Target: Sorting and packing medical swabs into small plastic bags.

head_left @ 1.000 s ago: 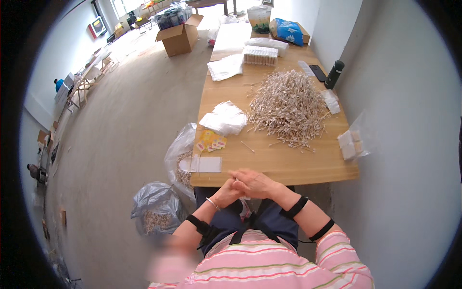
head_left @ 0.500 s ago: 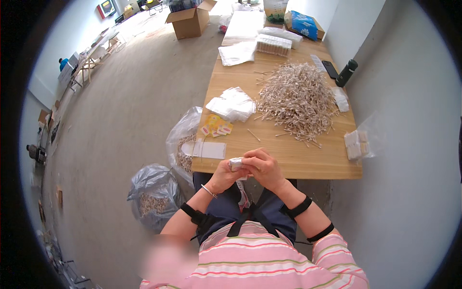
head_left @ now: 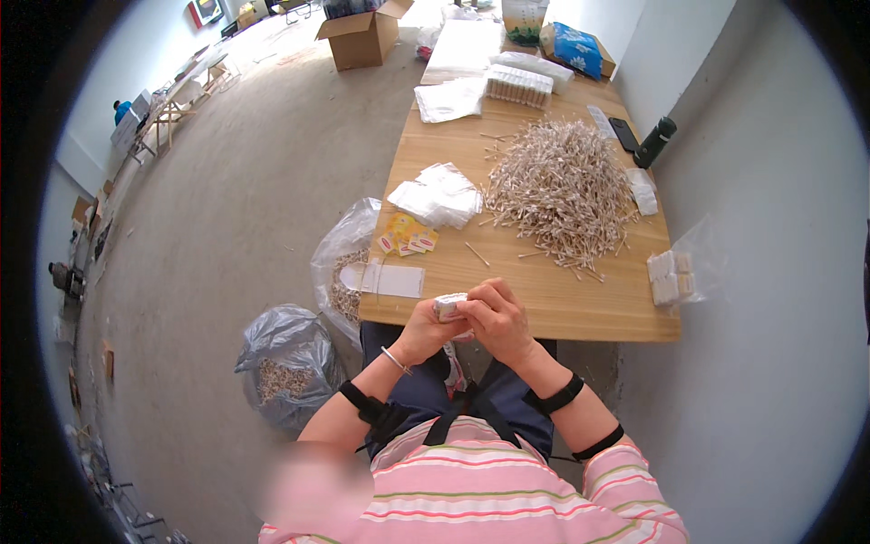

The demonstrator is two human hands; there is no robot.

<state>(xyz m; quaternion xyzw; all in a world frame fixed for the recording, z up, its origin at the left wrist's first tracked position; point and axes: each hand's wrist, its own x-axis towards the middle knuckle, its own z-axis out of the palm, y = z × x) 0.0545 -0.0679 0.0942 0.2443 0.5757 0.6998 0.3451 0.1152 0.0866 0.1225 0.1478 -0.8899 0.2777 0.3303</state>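
At the near edge of the table [head_left: 544, 313], my left hand [head_left: 422, 332] is closed around a small bundle of cotton swabs [head_left: 449, 306], whose white tips face up. My right hand [head_left: 498, 319] pinches the right side of the same bundle, and its fingers cover part of it. Whether the bundle is wrapped in clear film is too small to tell. Just beyond the hands lie a white card strip [head_left: 399, 281], yellow-and-white labels [head_left: 410, 238] and a stack of clear plastic bags [head_left: 437, 195]. A large heap of loose cotton swabs [head_left: 562, 190] covers the table's right half.
Packed swab bundles in a clear bag [head_left: 669, 276] sit at the right edge by the wall. A dark bottle [head_left: 654, 142] and a phone [head_left: 623, 135] lie farther back. Left of the table, a grey plastic bag [head_left: 290, 354] and a clear bag [head_left: 340, 263] hold swabs on the floor.
Both hands stay on the bundle at nearly the same spot. The bundle's white tips show a little more from above, and the whole view has shifted slightly.
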